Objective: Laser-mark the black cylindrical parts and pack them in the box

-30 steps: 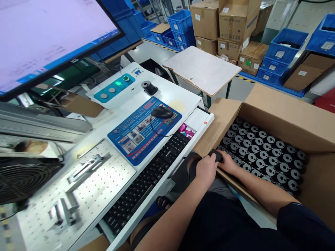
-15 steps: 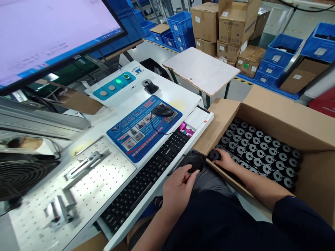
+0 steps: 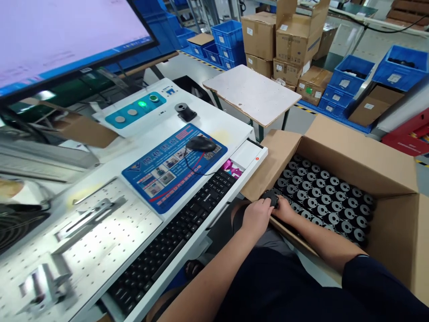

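My left hand (image 3: 258,215) and my right hand (image 3: 284,210) meet at the near left edge of the cardboard box (image 3: 395,223). Between them is a black round flanged part (image 3: 270,197), with the fingers of both hands closed on it. Whether a second part sits behind it is hidden by the fingers. Inside the box, several rows of similar black cylindrical parts (image 3: 323,191) stand with their round, holed ends up. Another black flanged cylinder (image 3: 184,112) stands on the white bench behind the mouse pad.
A mouse (image 3: 201,144) lies on the blue mouse pad (image 3: 157,179). The keyboard (image 3: 187,232) is in a pulled-out drawer. Metal fixtures sit on the perforated plate (image 3: 110,237), below a monitor (image 3: 67,40). Beyond stand a small table (image 3: 251,94), cartons and blue crates.
My left hand has moved right and up to join my right hand, bringing the black part it held with it. The view has shifted slightly to the right.
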A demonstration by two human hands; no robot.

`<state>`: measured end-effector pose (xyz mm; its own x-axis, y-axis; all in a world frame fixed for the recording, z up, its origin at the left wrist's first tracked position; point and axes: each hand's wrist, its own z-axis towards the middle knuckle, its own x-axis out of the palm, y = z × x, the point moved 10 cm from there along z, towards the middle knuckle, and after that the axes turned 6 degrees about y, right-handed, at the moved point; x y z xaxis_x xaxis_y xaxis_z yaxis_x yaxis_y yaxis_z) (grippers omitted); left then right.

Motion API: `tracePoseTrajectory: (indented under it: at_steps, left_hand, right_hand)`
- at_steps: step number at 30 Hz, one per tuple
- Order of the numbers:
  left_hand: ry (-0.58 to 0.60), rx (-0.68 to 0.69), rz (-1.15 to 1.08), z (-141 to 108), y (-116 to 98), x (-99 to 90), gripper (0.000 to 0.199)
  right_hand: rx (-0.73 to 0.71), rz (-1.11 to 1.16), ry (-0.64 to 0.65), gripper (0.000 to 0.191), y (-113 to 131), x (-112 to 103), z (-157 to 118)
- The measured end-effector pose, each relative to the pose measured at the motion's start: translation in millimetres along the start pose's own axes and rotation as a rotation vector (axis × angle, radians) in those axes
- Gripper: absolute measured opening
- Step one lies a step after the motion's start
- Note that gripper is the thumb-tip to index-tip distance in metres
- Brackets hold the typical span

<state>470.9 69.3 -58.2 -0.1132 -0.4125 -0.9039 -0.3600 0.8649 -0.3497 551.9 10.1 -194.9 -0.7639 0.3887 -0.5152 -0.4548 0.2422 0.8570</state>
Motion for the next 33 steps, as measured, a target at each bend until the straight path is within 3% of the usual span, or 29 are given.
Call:
tracePoseTrajectory:
  at_steps: [5,29,33]
  left_hand:
    - [0.077,-0.023,0.028,10,10,13.1,0.007]
    - [0.102,-0.08,0.0,11,17,11.0,0.012]
    - [0.112,-0.093,0.024,12,14,11.4,0.012]
  right_hand:
    - [0.013,0.029,0.015,0.063,-1,1,2]
    - [0.026,0.012,0.042,0.071,-5,3,4]
    - [0.065,0.024,0.08,0.086,-8,-2,-3]
